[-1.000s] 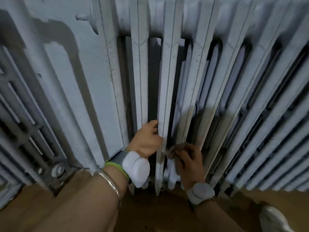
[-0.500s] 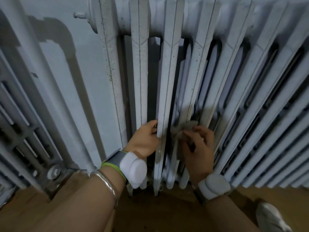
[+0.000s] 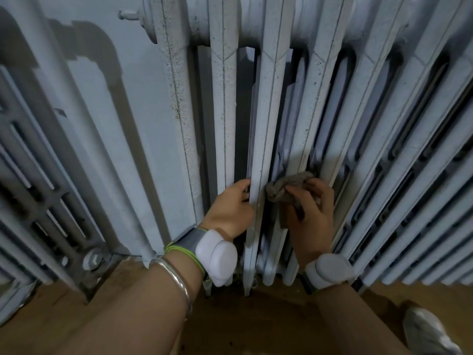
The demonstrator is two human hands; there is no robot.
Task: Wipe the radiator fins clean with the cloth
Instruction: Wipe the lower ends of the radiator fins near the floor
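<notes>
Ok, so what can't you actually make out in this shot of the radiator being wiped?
All in the head view:
- Fingertips of the left hand: hidden behind the fin it grips.
- Part of the cloth: covered by the right hand gripping it.
- Top of the radiator: cut off by the upper edge.
- The gaps between fins: too shadowed to judge dust.
- The shoe: blurred, cut off at the corner.

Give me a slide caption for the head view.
Right hand holds a grey cloth against a radiator fin; left hand grips the neighbouring fin.
</notes>
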